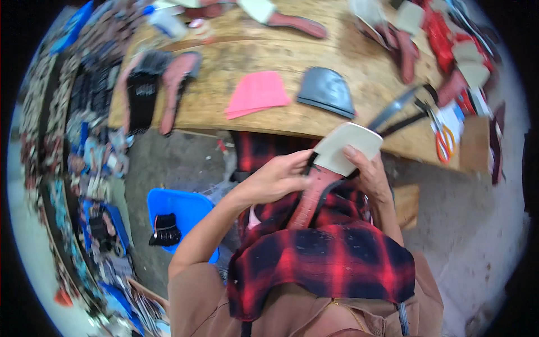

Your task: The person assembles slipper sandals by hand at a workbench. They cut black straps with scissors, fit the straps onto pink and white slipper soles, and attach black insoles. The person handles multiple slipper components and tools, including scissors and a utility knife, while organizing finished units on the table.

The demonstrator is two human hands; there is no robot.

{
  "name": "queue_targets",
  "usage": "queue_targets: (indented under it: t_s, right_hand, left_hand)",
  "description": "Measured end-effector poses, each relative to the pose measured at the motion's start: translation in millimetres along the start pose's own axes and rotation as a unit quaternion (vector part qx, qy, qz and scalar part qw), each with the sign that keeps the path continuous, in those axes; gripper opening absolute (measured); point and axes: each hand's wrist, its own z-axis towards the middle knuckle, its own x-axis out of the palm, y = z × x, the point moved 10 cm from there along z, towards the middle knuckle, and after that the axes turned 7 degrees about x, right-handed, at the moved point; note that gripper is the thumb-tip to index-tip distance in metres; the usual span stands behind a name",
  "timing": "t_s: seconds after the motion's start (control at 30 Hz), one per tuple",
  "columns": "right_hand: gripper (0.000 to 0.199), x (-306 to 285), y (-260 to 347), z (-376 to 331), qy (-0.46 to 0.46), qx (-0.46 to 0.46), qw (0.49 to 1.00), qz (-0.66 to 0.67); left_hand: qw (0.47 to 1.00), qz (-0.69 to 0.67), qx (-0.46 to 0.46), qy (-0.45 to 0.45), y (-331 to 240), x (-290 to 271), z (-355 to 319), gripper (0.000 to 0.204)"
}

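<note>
My right hand (371, 174) grips a reddish-brown shoe insole (314, 194) by its cream-white toe cover (345, 149), the thumb lying on top. Beneath it the other fingers are hidden. The insole slants across my lap, its narrow heel end toward me. At the left edge, where the white cover meets the brown part, my left hand (281, 177) has its bent fingers on the insole beside a short black strip (312, 160). Slight blur softens those fingertips. Just beyond, on the wooden table (196, 106), lie pink toe-shaped pieces (258, 92) and dark grey ones (325, 91).
Black-and-pink insoles (143, 98) lie at the table's left. Orange-handled scissors (445, 143) rest near its right edge beside a dark strap (396, 106). A blue stool (188, 202) with a black bundle (165, 230) stands at my left. Crowded racks (62, 129) line the far left.
</note>
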Motion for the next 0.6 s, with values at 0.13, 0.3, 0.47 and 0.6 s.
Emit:
queue_targets:
  t_s: [0.13,0.3,0.47,0.6]
  right_hand:
    - [0.042,-8.4,-18.3,10.4,-0.034,0.041,0.997,0.053]
    - [0.051,-3.1,-2.4,19.3,-0.099,0.024,0.991,0.089]
    - [0.034,23.4,20.8,57.3,-0.029,-0.059,0.997,-0.026]
    - [0.028,74.9,8.9,51.3,-0.046,-0.049,0.995,-0.069]
  left_hand:
    - [0.917,0.351,0.188,-0.031,-15.3,-22.7,17.4,0.024]
    - [0.911,0.258,0.271,-0.174,-40.9,-42.6,11.0,0.026]
    - [0.882,0.196,0.215,-0.370,-46.1,-92.0,-5.7,0.026]
    - [0.797,0.233,0.291,-0.475,-67.4,-94.5,-11.7,0.024]
